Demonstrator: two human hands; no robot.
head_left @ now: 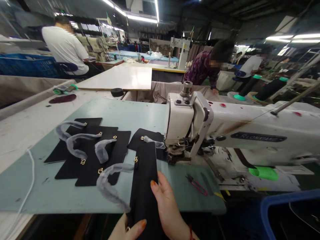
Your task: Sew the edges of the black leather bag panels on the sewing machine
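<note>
A black leather-like panel (145, 186) stands tilted up in front of me, held in both hands. My left hand (130, 230) grips its lower left edge, thumb across the face. On the right edge, my right hand (167, 200) closes round it with the thumb on top. A curved handle wrapped in clear plastic (106, 183) joins the panel at a gold buckle (135, 160). Several similar black panels (87, 143) with wrapped handles lie overlapping to the left. Another black panel (138, 141) lies by the needle area of a white sewing machine (182, 116).
Pink-handled thread snips (197, 185) lie on the green work surface (180, 196) below the machine. A blue bin (265, 216) stands at lower right. Black thread cones (271, 88) stand behind the machine. A person in a patterned top (200, 65) bends over beyond it; another person (65, 46) sits far left.
</note>
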